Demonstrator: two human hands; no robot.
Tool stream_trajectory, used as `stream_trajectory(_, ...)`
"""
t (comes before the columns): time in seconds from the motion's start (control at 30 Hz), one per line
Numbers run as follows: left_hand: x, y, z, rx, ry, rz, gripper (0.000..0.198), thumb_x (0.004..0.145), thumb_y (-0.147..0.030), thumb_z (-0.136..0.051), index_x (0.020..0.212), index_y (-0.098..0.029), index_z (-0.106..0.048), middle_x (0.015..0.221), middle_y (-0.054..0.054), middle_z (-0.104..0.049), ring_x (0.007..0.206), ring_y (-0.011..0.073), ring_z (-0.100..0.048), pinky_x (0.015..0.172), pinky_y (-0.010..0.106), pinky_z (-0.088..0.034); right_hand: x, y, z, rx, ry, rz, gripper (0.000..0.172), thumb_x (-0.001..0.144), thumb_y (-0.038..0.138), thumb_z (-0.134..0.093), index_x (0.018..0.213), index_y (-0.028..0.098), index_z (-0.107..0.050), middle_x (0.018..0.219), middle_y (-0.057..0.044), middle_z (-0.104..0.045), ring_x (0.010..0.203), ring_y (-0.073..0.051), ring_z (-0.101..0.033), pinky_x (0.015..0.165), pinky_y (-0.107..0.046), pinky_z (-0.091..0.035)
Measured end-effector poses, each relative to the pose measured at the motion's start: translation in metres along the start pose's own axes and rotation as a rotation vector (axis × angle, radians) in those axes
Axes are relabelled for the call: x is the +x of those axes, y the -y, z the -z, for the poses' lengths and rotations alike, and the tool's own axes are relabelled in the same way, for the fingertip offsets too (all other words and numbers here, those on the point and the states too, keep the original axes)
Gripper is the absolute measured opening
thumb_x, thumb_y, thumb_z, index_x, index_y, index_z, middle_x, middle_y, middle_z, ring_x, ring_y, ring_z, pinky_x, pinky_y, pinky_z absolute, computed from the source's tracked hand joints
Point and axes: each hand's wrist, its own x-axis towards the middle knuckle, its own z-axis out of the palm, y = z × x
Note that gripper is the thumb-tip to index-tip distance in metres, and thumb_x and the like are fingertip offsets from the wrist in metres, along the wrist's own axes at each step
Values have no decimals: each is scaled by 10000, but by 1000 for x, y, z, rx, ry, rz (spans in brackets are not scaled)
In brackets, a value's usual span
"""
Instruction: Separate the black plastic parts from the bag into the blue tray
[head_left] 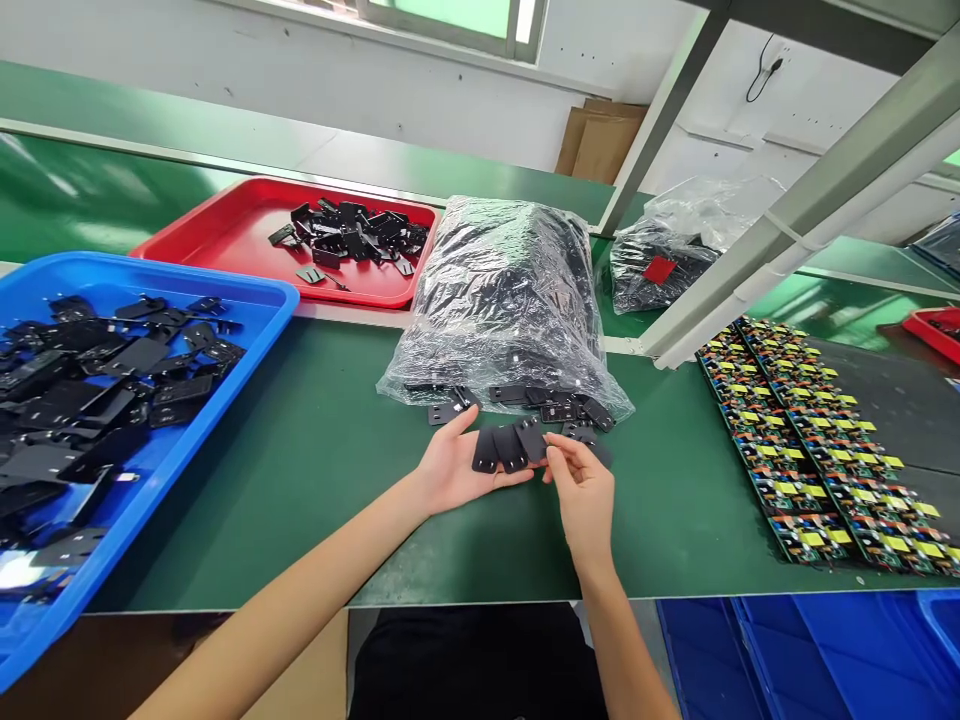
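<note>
My left hand lies palm up over the green bench, with several small flat black plates fanned across its palm and fingers. The thumb is stretched out. With thumb and fingertips, my right hand pinches the edge of the rightmost black plate. Just beyond both hands sits a large clear plastic bag packed with black parts. Loose black plates lie at its open near end, some partly under the plastic.
A blue tray of black pieces stands at left, with a red tray holding more behind it. At right are a slanted metal post, circuit board panels with yellow labels, and a second bag behind the post.
</note>
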Motion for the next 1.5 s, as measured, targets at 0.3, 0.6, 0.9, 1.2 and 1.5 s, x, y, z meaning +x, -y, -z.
stream_trajectory(0.3,-2,-7,-9,-42,-33,-100,683,886,-492,-326,1278,55,-445,1340,241,-454,1228,384,-428,1058,475,-248,2,5,10,-386,-16,368,237,878,270,-456,988,189,-649,885,-48,-595,735,-141,-559,699,-281,-469)
stream_trajectory(0.6,-7,-16,-6,-58,-82,-254,657,879,-434,-375,1360,13,-349,1377,205,-425,1234,375,-426,994,415,-362,13,-35,70,-895,-7,382,317,874,385,-450,1058,172,-597,1026,-111,-611,951,-256,-512,818,-417,-433)
stream_trajectory(0.9,-8,-21,-7,-71,-131,-367,689,882,-399,-378,1408,20,-226,1336,232,-466,1202,332,-479,996,387,-377,4,-38,62,-670,-116,356,295,877,394,-470,858,164,-653,866,-87,-671,785,-201,-589,716,-328,-453)
stream_trajectory(1.2,-10,-20,-6,-78,-32,-249,710,886,-443,-358,1409,17,-222,1392,225,-396,1258,369,-396,1049,432,-273,7,-29,58,-88,-89,-100,343,765,477,-602,795,143,-671,590,-2,-554,565,-131,-480,535,-250,-389)
stream_trajectory(1.5,-7,-12,-5,-59,29,-143,641,884,-465,-336,1310,10,-405,1325,238,-476,1248,366,-414,1053,460,-235,10,8,20,-66,-48,57,314,804,430,-571,874,142,-676,646,-29,-625,596,-148,-567,575,-273,-465)
